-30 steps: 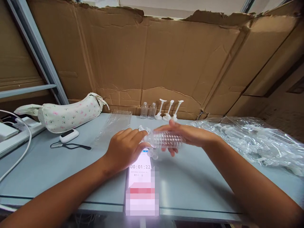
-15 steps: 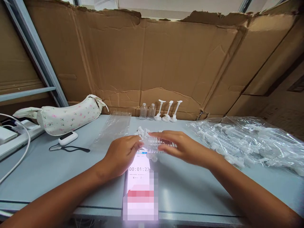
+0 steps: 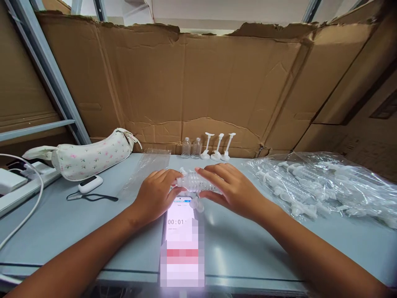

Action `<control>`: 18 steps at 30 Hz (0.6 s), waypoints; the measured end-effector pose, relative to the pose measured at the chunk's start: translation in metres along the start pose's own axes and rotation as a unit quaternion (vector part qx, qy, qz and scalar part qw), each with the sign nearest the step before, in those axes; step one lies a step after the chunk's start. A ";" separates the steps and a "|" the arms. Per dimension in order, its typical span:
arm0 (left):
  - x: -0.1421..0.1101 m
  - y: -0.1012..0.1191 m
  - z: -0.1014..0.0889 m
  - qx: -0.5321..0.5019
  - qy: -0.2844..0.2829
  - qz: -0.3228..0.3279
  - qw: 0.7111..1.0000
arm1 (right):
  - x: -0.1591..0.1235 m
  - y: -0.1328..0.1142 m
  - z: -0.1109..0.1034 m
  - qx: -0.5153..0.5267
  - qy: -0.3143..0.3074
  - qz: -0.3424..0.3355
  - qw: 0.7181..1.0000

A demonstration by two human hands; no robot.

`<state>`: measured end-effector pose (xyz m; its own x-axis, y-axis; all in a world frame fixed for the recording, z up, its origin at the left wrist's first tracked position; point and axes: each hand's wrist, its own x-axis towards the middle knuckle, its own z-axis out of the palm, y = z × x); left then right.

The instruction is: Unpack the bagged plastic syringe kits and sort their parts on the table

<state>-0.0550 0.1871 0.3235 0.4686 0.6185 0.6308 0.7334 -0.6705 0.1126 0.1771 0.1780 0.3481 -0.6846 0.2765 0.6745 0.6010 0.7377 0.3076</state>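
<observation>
Apparently working at the neck end of the clear ribbed bottle, held sideways just beyond the phone. Pinched there in the nearly closed left hand; enclosed, perhaps only loosely, by the half-curled right hand. Next, calling for steady hold.

From the held bottle, the way at 12 o'clock is blocked by two small bottles backed by cardboard, and at 1 by three pumps. At 3, the bench is covered by a plastic bag; at 6, by a phone. Open room is left at 5, and between 7 and 8, bounded by the left forearm.
</observation>
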 end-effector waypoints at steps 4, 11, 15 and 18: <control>0.002 0.001 -0.004 -0.025 -0.068 -0.023 0.997 | 0.001 -0.006 -0.002 -0.033 0.010 -0.006 0.999; 0.001 0.001 -0.006 -0.109 -0.046 -0.058 0.991 | 0.000 -0.003 0.001 -0.097 0.030 -0.027 0.994; 0.001 -0.001 -0.006 -0.083 -0.031 -0.060 0.994 | -0.002 0.000 0.004 -0.088 0.032 -0.019 0.995; 0.003 -0.001 -0.007 -0.101 -0.069 -0.075 0.990 | -0.002 -0.001 0.005 -0.085 0.035 -0.023 0.995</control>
<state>-0.0572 0.1867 0.3306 0.4347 0.7578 0.4866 0.6932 -0.6265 0.3563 0.1762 0.1801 0.3430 -0.6860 0.1964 0.7006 0.6350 0.6316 0.4448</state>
